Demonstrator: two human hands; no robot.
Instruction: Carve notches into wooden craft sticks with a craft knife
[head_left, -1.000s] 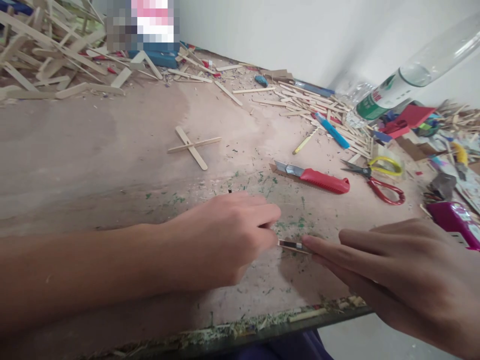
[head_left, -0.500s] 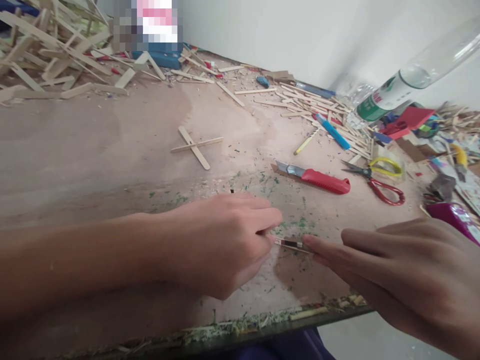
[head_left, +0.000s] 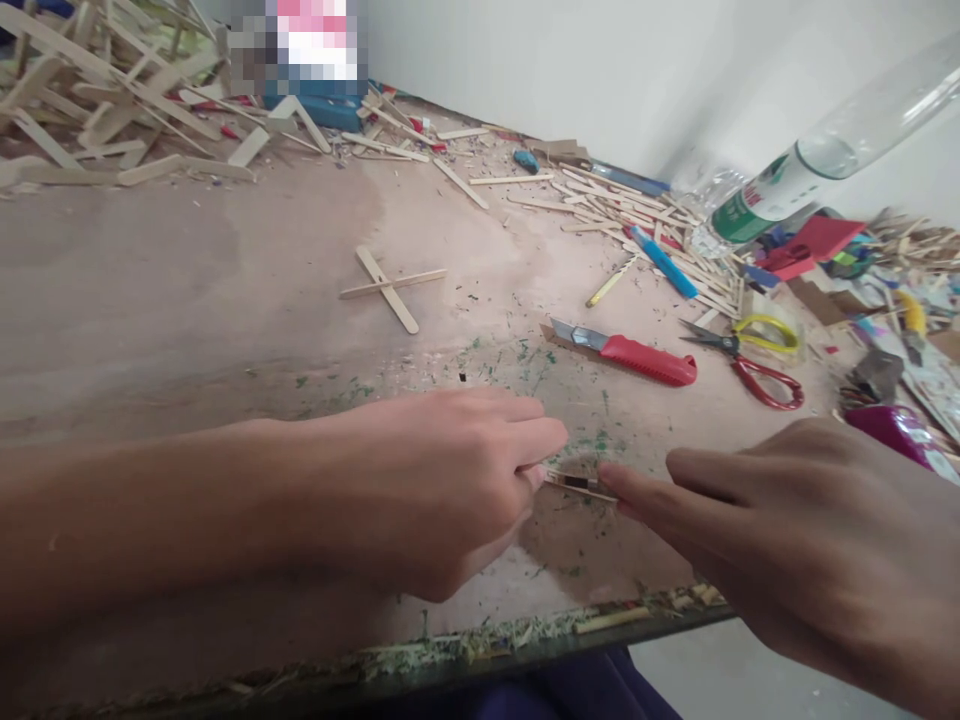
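Between my two hands, low over the table, is a narrow craft stick with a dark patch in its middle. My left hand is closed with its fingertips pinching the stick's left end. At the right end, my right hand grips it with the index finger stretched along it; the fingers cover that end. Beyond my hands a utility knife with a red handle lies with its blade out. Two crossed craft sticks rest further back to the left. A tiny dark chip lies just past my left hand.
Scissors with yellow and red handles, a blue cutter and a yellow drill bit lie to the right. A plastic bottle leans there. Piled craft sticks fill the far left. Shavings line the table's front edge.
Both hands keep their hold on the craft stick. My right hand has shifted slightly left, and the whole view has moved a little.
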